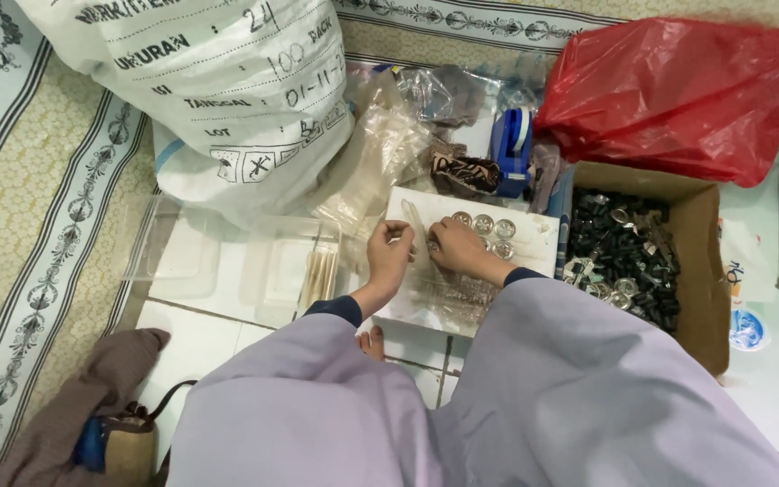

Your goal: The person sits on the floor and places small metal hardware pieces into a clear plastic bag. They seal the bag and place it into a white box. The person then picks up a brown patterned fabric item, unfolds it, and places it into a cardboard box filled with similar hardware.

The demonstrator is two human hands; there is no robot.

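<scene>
- We sit on a white tiled floor w/ dark grout lines; pale patterned mat w/ scroll border runs along the left & top edge.
- White board lies flat on the floor in front of our knees, serving as worktop.
- Left hand over the board's left part, fingers pressed together, pinching the top of a clear plastic sleeve; what's inside is too small to tell.
- Right hand just beside it, fingers curled down onto the sleeve; can't tell whether it grips.
- Small round silver caps sit in a cluster on the board, just beyond the right hand.
- Cardboard box touching the board's right edge, holds black & silver small parts.
- Red plastic bag behind the box.
- Big white sack top left, leaning over clear plastic trays.
- Blue tape dispenser & crumpled clear bags beyond the board.
- Brown bag at lower left on the mat edge.
</scene>
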